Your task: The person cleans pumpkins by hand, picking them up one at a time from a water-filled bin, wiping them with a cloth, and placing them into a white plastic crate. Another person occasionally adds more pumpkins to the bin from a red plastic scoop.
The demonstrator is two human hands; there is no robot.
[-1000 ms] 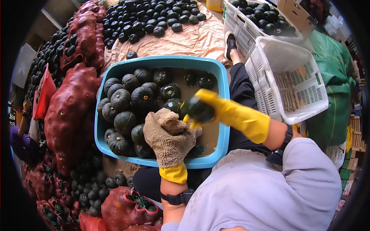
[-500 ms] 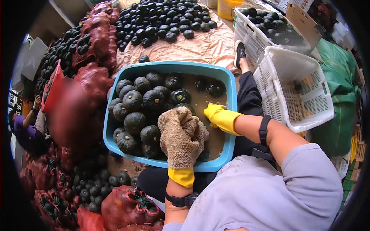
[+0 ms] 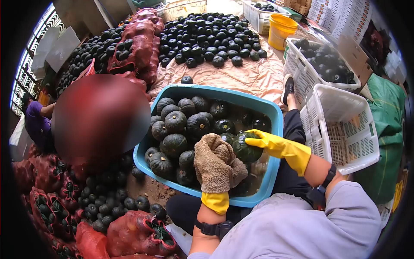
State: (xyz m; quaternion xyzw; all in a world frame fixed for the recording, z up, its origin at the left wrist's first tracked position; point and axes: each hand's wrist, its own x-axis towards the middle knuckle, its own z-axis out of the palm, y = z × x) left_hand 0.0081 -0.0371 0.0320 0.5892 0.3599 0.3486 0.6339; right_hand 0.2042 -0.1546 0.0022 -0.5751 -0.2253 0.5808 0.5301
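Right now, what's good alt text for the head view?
A yellow-gloved right hand holds a round, dark-green squash at a blue plastic tub of similar squashes and murky water. The left hand is covered by fluffy tan cloth; white plastic crates stand at right.

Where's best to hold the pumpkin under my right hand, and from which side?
Probably the bulging flank of the pumpkin, cupped from the right, where the right hand lies: this round, glossy shape may slip, and the brown cloth crowds its left.
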